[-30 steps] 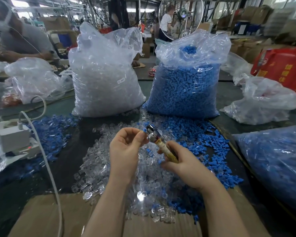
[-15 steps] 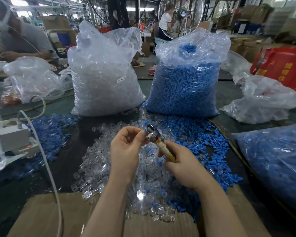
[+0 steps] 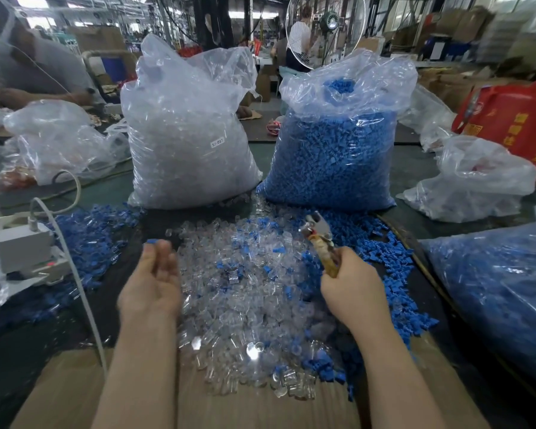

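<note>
Our right hand [image 3: 353,289] grips the yellow-handled tool [image 3: 321,239]; clear pieces [image 3: 245,292] lie heaped between the hands. Our left hand [image 3: 150,280] is blurred, a blue piece [image 3: 154,241] at its fingertips; we cannot tell its grip.

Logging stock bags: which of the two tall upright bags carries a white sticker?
The bag of clear pieces, on the left; its sticker faces the camera. The bag of blue pieces beside it shows none.

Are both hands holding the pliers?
No, only the right hand grips the pliers; the left hand is apart and holds a blue piece.
</note>
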Demonstrator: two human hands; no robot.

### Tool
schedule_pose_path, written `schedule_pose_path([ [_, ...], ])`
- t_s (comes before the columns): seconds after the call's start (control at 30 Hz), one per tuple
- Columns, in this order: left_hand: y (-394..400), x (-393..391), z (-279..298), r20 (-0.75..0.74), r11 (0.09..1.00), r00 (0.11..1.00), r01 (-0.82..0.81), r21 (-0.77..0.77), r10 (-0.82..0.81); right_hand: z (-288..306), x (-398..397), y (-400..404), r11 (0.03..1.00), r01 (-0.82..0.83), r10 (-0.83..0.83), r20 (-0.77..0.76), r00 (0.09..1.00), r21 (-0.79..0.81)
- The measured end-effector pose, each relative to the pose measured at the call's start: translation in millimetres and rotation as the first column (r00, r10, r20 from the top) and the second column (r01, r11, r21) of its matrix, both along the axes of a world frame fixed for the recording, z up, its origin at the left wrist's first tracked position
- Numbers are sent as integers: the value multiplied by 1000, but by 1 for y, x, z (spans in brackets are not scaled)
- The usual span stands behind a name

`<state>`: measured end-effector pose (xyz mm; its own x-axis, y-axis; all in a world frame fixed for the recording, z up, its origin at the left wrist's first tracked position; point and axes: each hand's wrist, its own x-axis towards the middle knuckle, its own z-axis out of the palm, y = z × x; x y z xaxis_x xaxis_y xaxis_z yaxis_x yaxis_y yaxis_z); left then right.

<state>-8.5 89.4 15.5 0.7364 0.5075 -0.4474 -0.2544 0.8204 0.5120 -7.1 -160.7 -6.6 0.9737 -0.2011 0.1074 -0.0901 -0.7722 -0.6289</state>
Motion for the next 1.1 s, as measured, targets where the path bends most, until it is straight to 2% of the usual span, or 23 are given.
schedule_pose_path([
  [0.13,27,-4,-5,11,974,991,-127,-187,131,-4,0,-6,956,222,-229,-11,973,-194],
  [0.2,35,-4,-7,25,953,985,-160,-256,172,-5,-1,-6,936,256,-274,-44,961,-243],
  [0.27,38,-4,-10,36,955,985,-157,-250,171,-7,0,-6,919,256,-295,-92,951,-298],
  [0.43,37,0,-14,62,983,992,-99,-155,110,-6,-1,-5,881,200,-295,-168,940,-428],
  [0.5,30,0,-10,-21,999,1000,-21,31,21,-6,-2,-3,888,188,-279,-167,946,-419],
  [0.53,24,-1,-7,-93,981,995,47,188,-30,-6,-1,-2,891,185,-275,-169,946,-415],
  [0.57,19,-2,-5,-172,911,982,145,385,-84,-6,-1,-2,893,183,-273,-173,946,-410],
  [0.6,12,-5,-3,-250,766,957,268,585,-144,-5,-1,-1,897,180,-270,-177,946,-404],
  [0.63,4,-8,0,-324,551,921,389,738,-217,-5,-1,0,900,176,-264,-177,948,-400],
  [0.67,-4,-10,3,-391,315,869,479,820,-304,-5,-1,0,902,173,-257,-171,951,-396],
  [0.73,-21,-12,5,-542,-104,721,557,824,-432,-5,-1,0,907,170,-244,-152,958,-386],
  [0.8,-40,-11,3,-688,-434,598,535,725,-412,-6,-1,0,916,166,-233,-147,961,-366],
  [0.83,-50,-10,0,-730,-527,569,515,676,-380,-6,-1,0,920,165,-230,-150,961,-356],
  [0.87,-58,-9,-3,-744,-569,569,502,651,-350,-7,0,-1,922,166,-231,-153,961,-349],
  [1.0,-70,-5,-12,-667,-619,719,438,652,-194,-7,1,0,926,174,-237,-156,959,-336],
  [1.1,-69,-6,-14,-621,-608,764,413,678,-174,-8,1,0,935,182,-228,-126,965,-303],
])
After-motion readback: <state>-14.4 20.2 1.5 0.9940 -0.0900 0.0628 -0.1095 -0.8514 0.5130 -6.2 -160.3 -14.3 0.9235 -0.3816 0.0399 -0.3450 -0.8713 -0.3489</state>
